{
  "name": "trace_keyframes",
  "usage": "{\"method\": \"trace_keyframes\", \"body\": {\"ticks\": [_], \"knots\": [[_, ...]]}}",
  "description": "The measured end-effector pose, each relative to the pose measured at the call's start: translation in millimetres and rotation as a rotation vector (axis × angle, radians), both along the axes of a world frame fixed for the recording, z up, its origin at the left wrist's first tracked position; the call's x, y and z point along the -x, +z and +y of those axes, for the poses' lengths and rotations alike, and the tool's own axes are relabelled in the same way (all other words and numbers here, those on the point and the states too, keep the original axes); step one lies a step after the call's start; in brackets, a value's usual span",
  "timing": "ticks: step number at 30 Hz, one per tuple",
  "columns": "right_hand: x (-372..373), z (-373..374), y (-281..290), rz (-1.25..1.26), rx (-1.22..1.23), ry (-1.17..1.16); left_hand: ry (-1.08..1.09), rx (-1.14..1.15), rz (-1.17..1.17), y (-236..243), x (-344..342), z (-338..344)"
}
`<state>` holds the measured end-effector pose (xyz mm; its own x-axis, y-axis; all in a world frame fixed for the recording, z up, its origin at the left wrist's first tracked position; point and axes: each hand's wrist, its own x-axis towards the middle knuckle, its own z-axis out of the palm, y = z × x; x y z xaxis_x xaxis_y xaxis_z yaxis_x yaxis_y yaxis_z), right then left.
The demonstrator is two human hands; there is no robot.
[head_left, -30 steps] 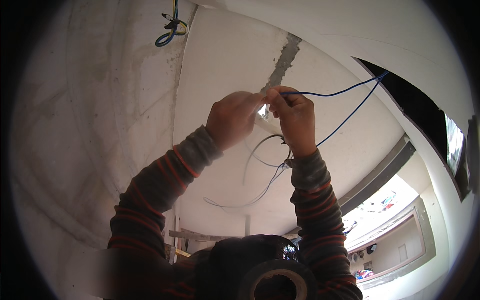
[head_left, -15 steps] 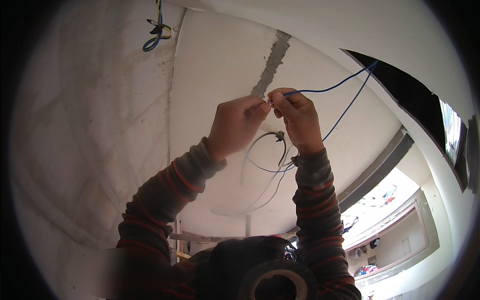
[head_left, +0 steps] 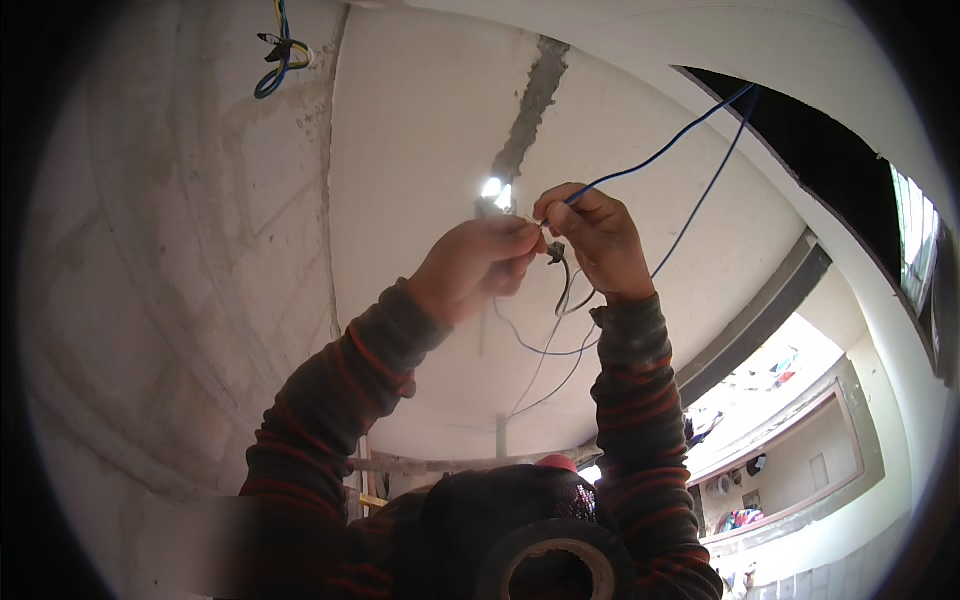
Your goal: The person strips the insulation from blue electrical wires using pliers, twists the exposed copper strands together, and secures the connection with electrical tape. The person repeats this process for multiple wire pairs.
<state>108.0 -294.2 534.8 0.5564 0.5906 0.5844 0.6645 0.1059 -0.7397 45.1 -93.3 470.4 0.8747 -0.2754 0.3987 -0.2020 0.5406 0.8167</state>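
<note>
A blue wire [head_left: 660, 152] runs from a dark opening at the upper right down to my hands. My right hand [head_left: 610, 240] pinches it close to its end between thumb and fingers. At that end, the fingertips of my left hand [head_left: 478, 255] are closed on the thin, pale tip; the exact grip is partly hidden. A second blue strand [head_left: 705, 200] drops from the same opening and passes behind my right wrist. Below the hands hangs a dark cable [head_left: 563, 290] with a taped knot, and thin loose wires [head_left: 545, 352] trail from it.
To the left is a bare block wall [head_left: 190, 250], with a bundle of blue and yellow wires [head_left: 285, 60] hanging at its top. The dark opening [head_left: 800, 150] cuts the white surface at the right. A roll of tape [head_left: 605, 565] shows at the lower edge.
My left hand has turned and moved slightly lower, its fingers still at the wire's end. The view has shifted a little. A bright spot now shows above the left hand.
</note>
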Motion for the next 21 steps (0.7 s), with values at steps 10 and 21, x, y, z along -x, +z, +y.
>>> {"method": "trace_keyframes", "body": {"ticks": [10, 21], "knots": [[55, 6, -12, -0.131, -0.044, -0.494, 0.802, -0.393, -0.592, -6, -8, -23], [49, 3, -17, -0.199, 0.086, -0.571, 0.893, -0.416, -0.595, -13, -24, -21]]}}
